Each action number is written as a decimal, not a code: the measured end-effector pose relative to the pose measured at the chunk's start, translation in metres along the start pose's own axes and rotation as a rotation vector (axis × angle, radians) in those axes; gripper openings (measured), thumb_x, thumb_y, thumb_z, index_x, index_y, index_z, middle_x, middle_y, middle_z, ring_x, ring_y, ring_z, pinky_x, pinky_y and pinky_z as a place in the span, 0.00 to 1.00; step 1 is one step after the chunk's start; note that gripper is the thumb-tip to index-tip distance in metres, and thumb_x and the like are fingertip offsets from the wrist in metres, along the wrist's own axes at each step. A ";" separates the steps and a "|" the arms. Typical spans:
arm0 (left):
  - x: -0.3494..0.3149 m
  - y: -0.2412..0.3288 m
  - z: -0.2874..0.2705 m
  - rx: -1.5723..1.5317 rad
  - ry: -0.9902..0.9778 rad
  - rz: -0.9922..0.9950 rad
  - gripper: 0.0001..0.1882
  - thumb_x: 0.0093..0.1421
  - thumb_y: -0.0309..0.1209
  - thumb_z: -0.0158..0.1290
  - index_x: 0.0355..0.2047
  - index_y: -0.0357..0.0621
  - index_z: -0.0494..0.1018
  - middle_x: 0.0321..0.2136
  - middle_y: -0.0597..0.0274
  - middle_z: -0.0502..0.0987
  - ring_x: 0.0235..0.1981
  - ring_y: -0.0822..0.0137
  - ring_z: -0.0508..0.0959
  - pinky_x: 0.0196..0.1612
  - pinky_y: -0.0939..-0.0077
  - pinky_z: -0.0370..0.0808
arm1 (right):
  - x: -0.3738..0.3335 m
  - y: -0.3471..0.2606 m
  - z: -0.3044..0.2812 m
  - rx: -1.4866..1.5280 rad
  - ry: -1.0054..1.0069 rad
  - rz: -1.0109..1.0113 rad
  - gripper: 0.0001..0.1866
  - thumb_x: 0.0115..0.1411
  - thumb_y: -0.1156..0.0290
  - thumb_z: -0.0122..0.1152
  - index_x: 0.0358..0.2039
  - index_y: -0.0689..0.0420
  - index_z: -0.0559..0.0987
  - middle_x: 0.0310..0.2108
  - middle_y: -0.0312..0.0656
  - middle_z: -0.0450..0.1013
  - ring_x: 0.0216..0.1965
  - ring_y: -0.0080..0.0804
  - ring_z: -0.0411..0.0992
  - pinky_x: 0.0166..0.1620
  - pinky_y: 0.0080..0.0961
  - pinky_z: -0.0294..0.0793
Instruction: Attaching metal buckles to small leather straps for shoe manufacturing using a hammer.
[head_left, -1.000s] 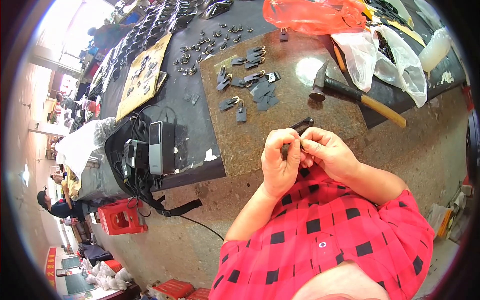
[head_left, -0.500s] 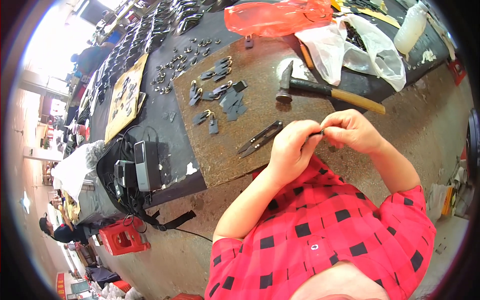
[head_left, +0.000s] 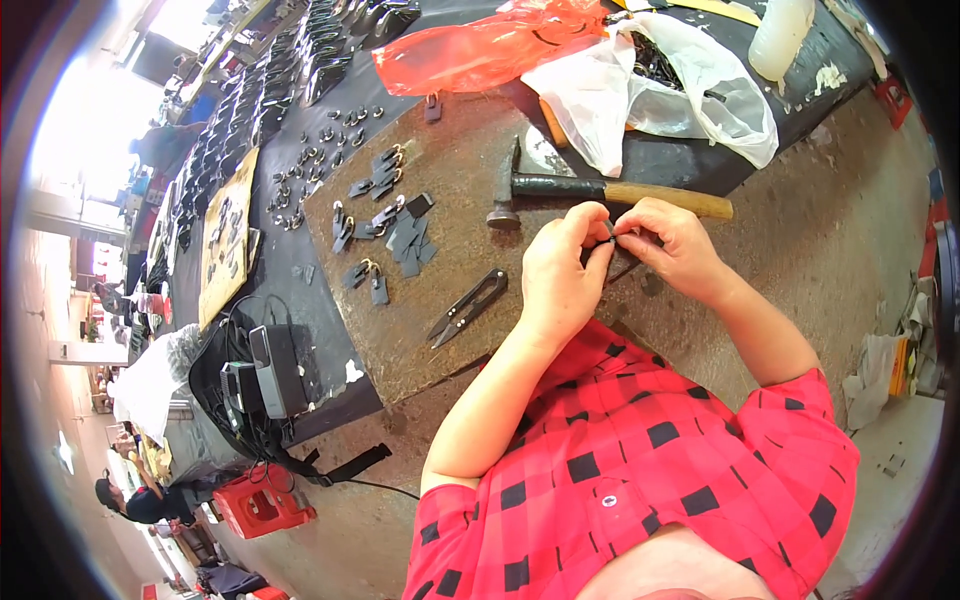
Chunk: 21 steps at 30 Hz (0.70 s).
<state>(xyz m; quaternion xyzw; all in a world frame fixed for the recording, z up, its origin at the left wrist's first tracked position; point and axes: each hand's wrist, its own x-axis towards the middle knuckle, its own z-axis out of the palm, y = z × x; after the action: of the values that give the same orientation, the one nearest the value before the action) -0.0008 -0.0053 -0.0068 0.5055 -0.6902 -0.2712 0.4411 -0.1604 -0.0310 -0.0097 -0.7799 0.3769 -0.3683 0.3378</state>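
Left hand (head_left: pixel 562 268), right hand (head_left: pixel 675 245): turned inward, nearly touching.
Fingers: tightly pinched; one dark piece (head_left: pixel 611 239) is gripped by both, nearside of one hammer (head_left: pixel 625 192).
Snips (head_left: pixel 459 311): one pair, left of the hammer.

Long table (head_left: pixel 283 255), black-covered, bearing speckled brown stone slab (head_left: pixel 395 350). On slab: black metal thread snips (head_left: pixel 468 309); hammer with dark metal head and black-and-wooden handle (head_left: pixel 560 187), handle reaching past slab edge; loose pile of flat black rectangular tabs (head_left: pixel 406 242); near pile, clusters of black tabs with brass-coloured rings (head_left: pixel 379 291). On table beside slab: scattered small dark ringed pieces (head_left: pixel 296 172); tan cardboard sheet (head_left: pixel 211 297); crumpled translucent red plastic bag (head_left: pixel 450 55); white plastic bag (head_left: pixel 573 95). Grey floor (head_left: pixel 385 530): red plastic stool (head_left: pixel 232 504).
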 end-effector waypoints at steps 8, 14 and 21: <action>0.004 0.001 -0.002 -0.016 -0.028 -0.016 0.15 0.44 0.17 0.52 0.34 0.39 0.67 0.21 0.64 0.73 0.23 0.76 0.71 0.30 0.83 0.69 | -0.007 0.006 0.016 0.195 0.141 0.077 0.05 0.48 0.77 0.55 0.28 0.60 0.72 0.25 0.36 0.64 0.26 0.22 0.62 0.29 0.16 0.61; 0.007 0.001 0.001 -0.105 -0.025 -0.093 0.16 0.40 0.19 0.52 0.32 0.43 0.66 0.18 0.64 0.70 0.24 0.64 0.71 0.29 0.72 0.68 | -0.004 0.003 0.023 0.236 0.171 0.143 0.04 0.48 0.78 0.52 0.26 0.61 0.69 0.25 0.37 0.62 0.27 0.25 0.62 0.30 0.19 0.62; 0.006 -0.003 0.002 -0.053 -0.011 -0.044 0.14 0.43 0.18 0.50 0.32 0.39 0.65 0.19 0.65 0.71 0.22 0.77 0.71 0.29 0.84 0.68 | 0.012 -0.006 0.000 0.062 -0.110 0.143 0.04 0.49 0.75 0.52 0.26 0.61 0.69 0.25 0.41 0.64 0.27 0.32 0.65 0.31 0.24 0.64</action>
<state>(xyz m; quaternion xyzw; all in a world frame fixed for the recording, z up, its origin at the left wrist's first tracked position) -0.0022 -0.0123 -0.0079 0.5072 -0.6739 -0.3017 0.4445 -0.1533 -0.0383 -0.0010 -0.7591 0.4011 -0.3112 0.4075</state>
